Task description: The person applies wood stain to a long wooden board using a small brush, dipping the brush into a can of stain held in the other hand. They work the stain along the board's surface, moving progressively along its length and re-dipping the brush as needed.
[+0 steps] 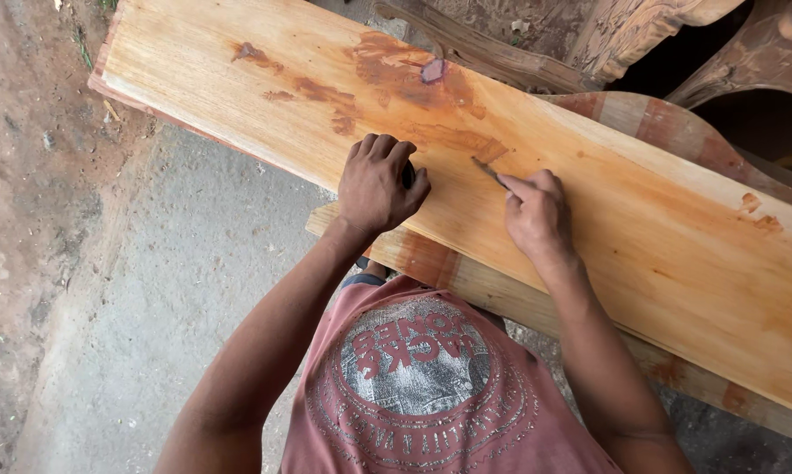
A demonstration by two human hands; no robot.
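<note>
At the left there is bare ground (pixel 36 219) of earth and grey concrete. Over it a long pale wooden plank (pixel 642 237) lies across the view, from the upper left to the lower right, with reddish-brown stains near its upper middle. It rests on another board (pixel 466 281), whose edge shows under it.

The left hand (pixel 377 184) lies on the plank with the fingers curled into a closed grip around a small dark object (pixel 408 175). Most of this object is hidden under the fingers, so I cannot tell what it is.

Just to the right, the right hand (pixel 536 215) is also on the plank. Its fingers are pinched shut on a thin pencil-like tool (pixel 491 172), and the tip of the tool touches the wood near a stain.

Below the hands a faded red shirt (pixel 422 386) has a round grey print on it.

At the upper right, behind the plank, stand carved wooden pieces (pixel 624 39), dark and dusty.
</note>
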